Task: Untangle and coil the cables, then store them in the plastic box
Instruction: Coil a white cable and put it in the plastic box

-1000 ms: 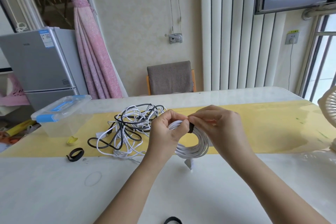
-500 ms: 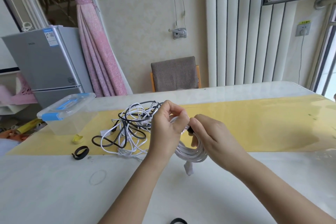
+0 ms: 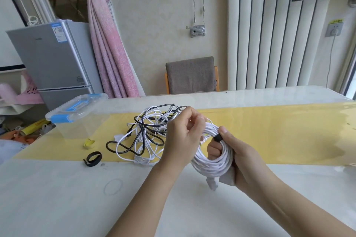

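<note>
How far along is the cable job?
Done: one white coil wound, with a black strap round it. In hand: the right hand grips the coil, thumb at the strap; the left hand pinches its top edge. Left: the tangle of black and white cables lies on the table; the box is lidded and looks empty.

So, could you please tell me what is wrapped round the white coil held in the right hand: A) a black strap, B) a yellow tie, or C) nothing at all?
A: a black strap circles the white coil just below the thumb of the right hand.
</note>
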